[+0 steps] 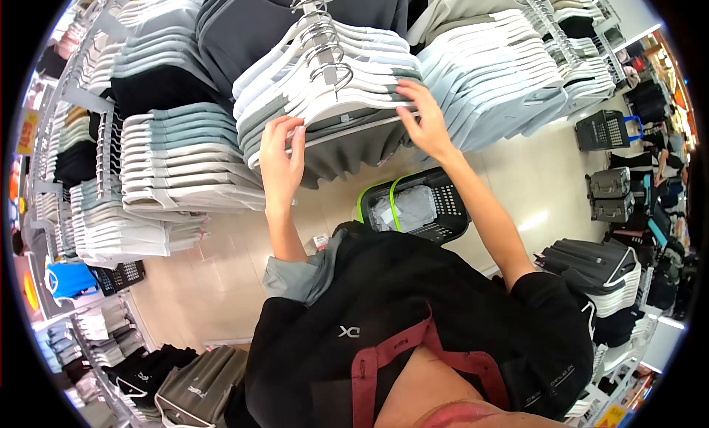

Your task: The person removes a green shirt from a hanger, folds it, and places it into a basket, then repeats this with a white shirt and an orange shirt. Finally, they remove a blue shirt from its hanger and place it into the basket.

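Observation:
Both hands reach up to a row of shirts on white hangers (pixel 325 112) along a metal rail (pixel 322 44). My left hand (pixel 281 158) rests by the left shoulder of the front dark grey shirt (pixel 332 162), its fingers extended and its thumb apart. At the right shoulder end of the same row is my right hand (pixel 427 125), with fingers and thumb spread around the hanger ends. Neither hand visibly closes on a garment. A grey garment (pixel 299 276) with a white tag hangs over my left forearm.
A black shopping basket (pixel 447 206) with a green handle stands on the floor below, holding a light grey packed item. Further racks of shirts (pixel 177 158) and light blue shirts (pixel 495 88) flank me. Another basket (pixel 605 130) and suitcases (pixel 611 195) stand at right.

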Motion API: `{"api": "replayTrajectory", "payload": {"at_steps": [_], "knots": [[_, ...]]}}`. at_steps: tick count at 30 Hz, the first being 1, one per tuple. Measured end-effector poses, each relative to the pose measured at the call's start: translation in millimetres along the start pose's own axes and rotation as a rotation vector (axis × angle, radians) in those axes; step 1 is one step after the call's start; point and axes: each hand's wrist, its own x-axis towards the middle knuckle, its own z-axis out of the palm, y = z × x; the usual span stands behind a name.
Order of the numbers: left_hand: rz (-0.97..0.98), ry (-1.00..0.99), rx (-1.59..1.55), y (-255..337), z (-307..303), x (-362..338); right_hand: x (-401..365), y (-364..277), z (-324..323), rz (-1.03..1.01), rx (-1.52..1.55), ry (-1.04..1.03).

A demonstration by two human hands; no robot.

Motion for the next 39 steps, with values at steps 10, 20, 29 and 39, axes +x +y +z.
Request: {"api": "replayTrajectory", "payload": {"at_steps": [10,20,29,39], "knots": [[-0.011,0.061,0.145,13.3,16.6,-14.0,-55.5,-20.5,-6.9,0.043,-0.17,-0.017],[-0.11,0.086,0.645,25.0,42.7,-34.5,-233.6,-53.1,-44.6,0.267,0.207,-0.219],[-0.182,0.056,0.286,43.3,61.0,-58.6,-265.0,-126.7,-16.3,0.069,0.647,-0.565],[-0.209,-0.034,0.225,55.6,69.7,-61.2,-256.3,-172.6,-27.2,-0.006,0.752,-1.005]]}}
